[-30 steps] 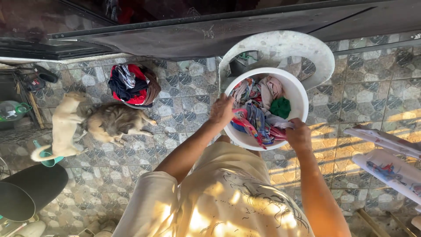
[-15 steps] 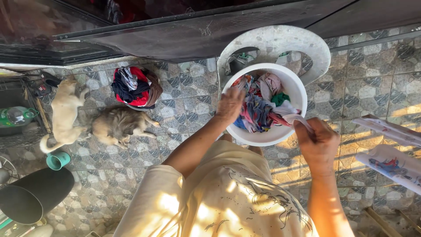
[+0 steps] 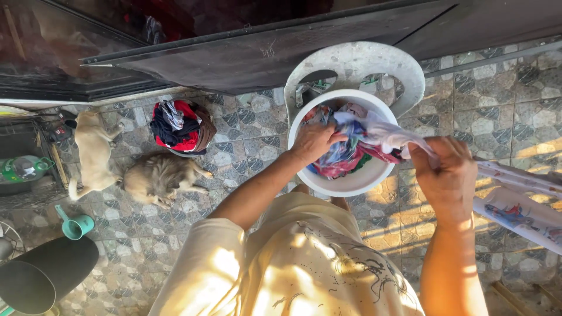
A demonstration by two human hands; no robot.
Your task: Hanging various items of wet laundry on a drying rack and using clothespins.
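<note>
Gripping a pale garment at two points, the person stands over a white basin of mixed laundry that rests on a round white stool on the tiled floor. The left hand lies on the heap inside the basin, fingers curled and pinching the near end of the cloth; the right hand is outside the basin's right rim, fingers closed around the other end, so the garment spans between them above the remaining clothes. Judged step: drawing one item free of the pile. Judged requirement for the next move: the trailing cloth must clear the tangled coloured items without dragging them over the rim. Also noted: a second bundle of clothes, two dogs lying on the floor, and a teal cup.
</note>
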